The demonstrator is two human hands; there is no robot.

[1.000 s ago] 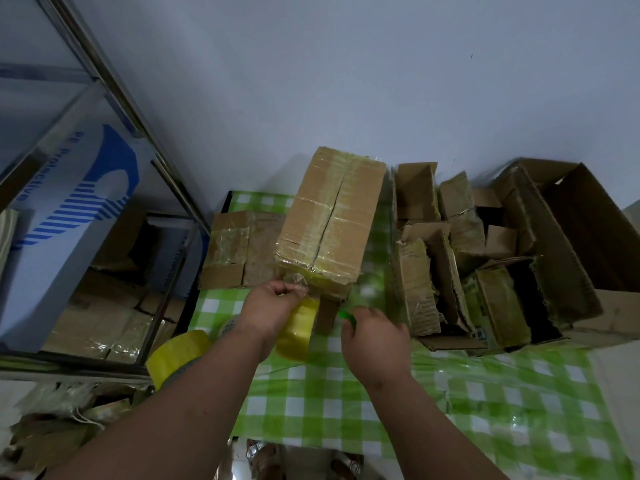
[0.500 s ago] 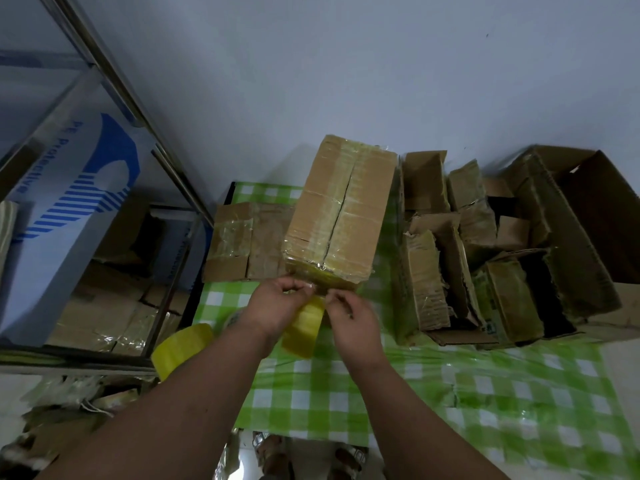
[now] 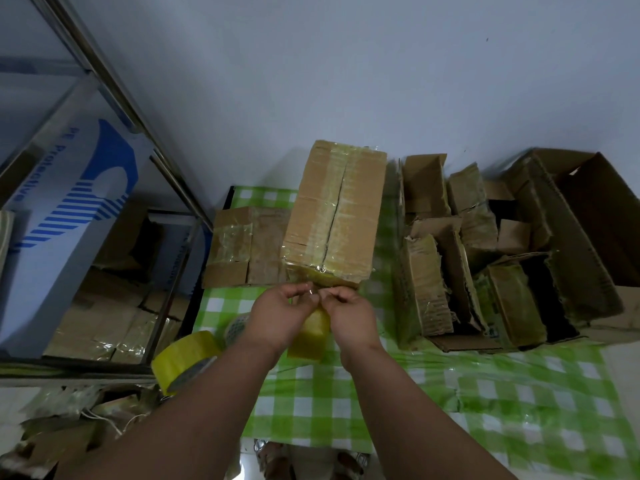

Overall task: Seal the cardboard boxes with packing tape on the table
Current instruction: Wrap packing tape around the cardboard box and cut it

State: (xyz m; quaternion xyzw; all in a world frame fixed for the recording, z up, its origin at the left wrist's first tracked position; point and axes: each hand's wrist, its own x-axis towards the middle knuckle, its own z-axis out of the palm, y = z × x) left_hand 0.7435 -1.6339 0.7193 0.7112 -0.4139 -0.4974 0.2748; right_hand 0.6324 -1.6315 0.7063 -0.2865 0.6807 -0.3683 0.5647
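On the green-checked bench [image 3: 346, 403], a tall taped brown cardboard box [image 3: 337, 216] stands. At its near bottom edge, the left hand [image 3: 277, 318] and right hand [image 3: 351, 315] both pinch a yellowish tape strip [image 3: 310, 332].

Single view: wide-angle camera on my head, facing forward and steeply down over the desk [image 3: 485, 403]. Near range; my forearms enter from the bottom edge, wall fills the top, shelf [image 3: 104, 98] at left. No second view to overlap.
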